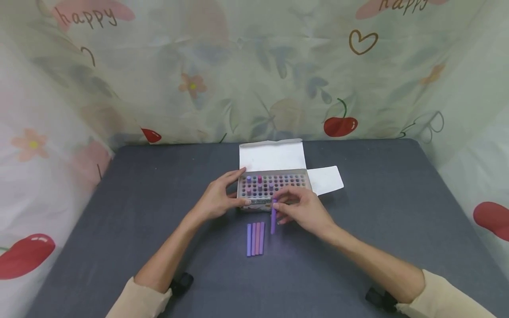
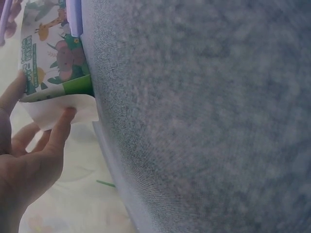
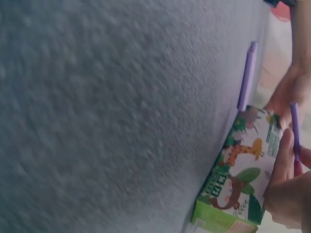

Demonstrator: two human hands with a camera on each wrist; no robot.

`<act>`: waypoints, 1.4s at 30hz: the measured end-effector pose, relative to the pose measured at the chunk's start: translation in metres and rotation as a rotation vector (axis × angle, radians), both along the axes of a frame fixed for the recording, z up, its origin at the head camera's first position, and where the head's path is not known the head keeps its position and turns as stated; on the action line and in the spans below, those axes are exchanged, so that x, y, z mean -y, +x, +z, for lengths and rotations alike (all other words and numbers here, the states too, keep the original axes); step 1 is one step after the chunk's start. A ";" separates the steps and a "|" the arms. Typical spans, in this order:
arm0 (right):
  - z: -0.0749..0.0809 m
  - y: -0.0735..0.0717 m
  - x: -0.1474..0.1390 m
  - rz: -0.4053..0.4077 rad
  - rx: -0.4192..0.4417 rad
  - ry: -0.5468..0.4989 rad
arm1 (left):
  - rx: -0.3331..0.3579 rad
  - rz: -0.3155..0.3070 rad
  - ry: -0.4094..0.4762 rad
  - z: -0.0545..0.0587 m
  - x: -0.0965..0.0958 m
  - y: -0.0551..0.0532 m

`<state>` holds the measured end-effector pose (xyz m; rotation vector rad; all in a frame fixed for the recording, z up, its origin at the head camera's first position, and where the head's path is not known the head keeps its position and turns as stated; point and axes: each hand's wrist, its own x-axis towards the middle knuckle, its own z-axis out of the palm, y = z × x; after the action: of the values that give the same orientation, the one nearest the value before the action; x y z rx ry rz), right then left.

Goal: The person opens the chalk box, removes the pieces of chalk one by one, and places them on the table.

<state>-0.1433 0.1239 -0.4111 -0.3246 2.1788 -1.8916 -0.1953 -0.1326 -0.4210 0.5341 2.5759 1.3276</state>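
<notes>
A white box (image 1: 256, 206) with cartoon animals printed on its front stands on the table with its lid raised. Rows of round holes fill its top, and several purple and pink sticks stand upright in the left part. My left hand (image 1: 218, 194) grips the box's left end, thumb at the front corner and a finger at the back corner. Between thumb and fingers of my right hand (image 1: 304, 210) is a slim purple stick (image 1: 273, 218), held nearly upright just before the box's front edge. Several purple and pink sticks (image 1: 255, 240) lie side by side in front of the box.
The open lid (image 1: 272, 157) leans up behind the box, and a white side flap (image 1: 325, 180) sticks out to the right. Dark grey cloth covers the table (image 1: 179, 168). A printed curtain (image 1: 254, 75) hangs behind and along both sides.
</notes>
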 end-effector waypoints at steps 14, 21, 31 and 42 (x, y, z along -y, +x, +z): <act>-0.020 0.008 0.003 0.001 0.153 -0.072 | 0.000 0.003 -0.006 -0.002 0.002 0.002; -0.030 0.009 0.003 -0.009 0.227 -0.086 | -0.014 -0.001 -0.024 -0.002 0.001 0.001; -0.042 0.008 0.005 0.013 0.281 -0.064 | -0.006 -0.008 -0.009 -0.002 0.001 0.000; -0.045 0.007 0.008 0.007 0.279 0.001 | -0.018 -0.005 -0.014 -0.003 0.001 -0.001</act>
<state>-0.1359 0.1161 -0.4565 -0.0626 1.9913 -1.8088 -0.1959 -0.1336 -0.4242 0.5524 2.5939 1.3081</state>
